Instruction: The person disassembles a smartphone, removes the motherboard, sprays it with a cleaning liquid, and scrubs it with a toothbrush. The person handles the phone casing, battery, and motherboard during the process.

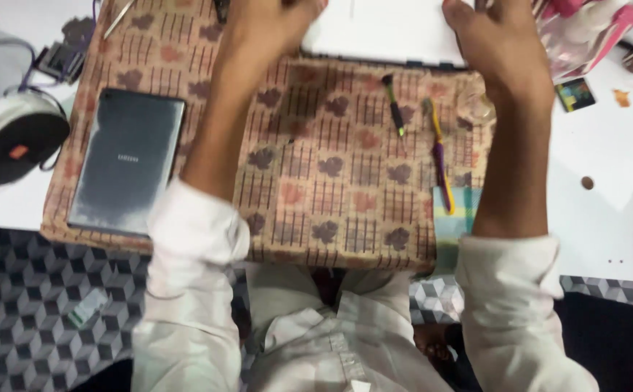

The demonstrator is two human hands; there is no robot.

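- The left hand (269,29) lay on the left edge of a flat white rectangular device (381,29) at the far side of the table; its fingers were cut off by the frame, so I cannot tell whether its grip was closed.
- The right hand (501,47) rested at the right edge of the same white device, fingers bent around the edge, apparently holding it.
- The white device lay on a brown patterned cloth mat (309,189) that covered the white table (614,167).
- A thin black tool with a green tip (394,105) and a purple and yellow tool (441,156) lay on the mat between the two forearms.
- A dark grey flat tablet (128,163) lay on the left part of the mat, well apart from both hands.
- A dark round speaker (11,134) stood just beside the mat, on the left.
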